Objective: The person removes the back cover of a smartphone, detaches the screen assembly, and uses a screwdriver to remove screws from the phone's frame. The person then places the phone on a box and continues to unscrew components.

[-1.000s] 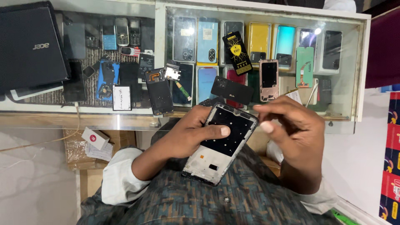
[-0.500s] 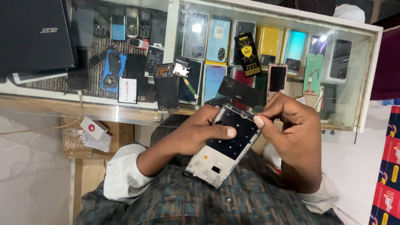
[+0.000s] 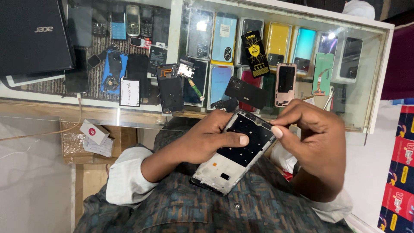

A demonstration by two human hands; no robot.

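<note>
- While the person is sitting with it over their lap, the phone frame [image 3: 235, 151] is lying tilted across the left hand [image 3: 207, 140], its lower pale end pointing down toward the patterned shirt [image 3: 207, 207].
- The left hand is cupping the frame from beneath, fingers wrapped behind it, and its thumb [image 3: 235, 139] is pressing flat on the dark inner panel, so the frame is clamped between thumb and fingers.
- The right hand [image 3: 317, 142] is hovering at the frame's upper right edge, thumb and forefinger pressed together right at the rim; whether they are pinching some small part or only the edge itself I cannot tell, since nothing is showing between the tips.
- The frame looks thin, so a hard pull at that corner while the left thumb is bearing down in the middle could be bending or cracking it.
- With the frame held in the air over the lap rather than resting on a surface, anything tiny coming loose at the pinch could be dropping into the folds of cloth and getting lost.
- Just beyond the hands, a glass counter [image 3: 142, 114] is carrying loose parts: a dark phone back [image 3: 171, 88], a pink frame [image 3: 285, 84] and a black case [image 3: 245, 91], all near enough for a jerking elbow to knock.
- Farther back, under the glass, boxed phones [image 3: 224, 36] are standing in a row, and a closed black laptop [image 3: 32, 36] is sitting at the far left.
</note>
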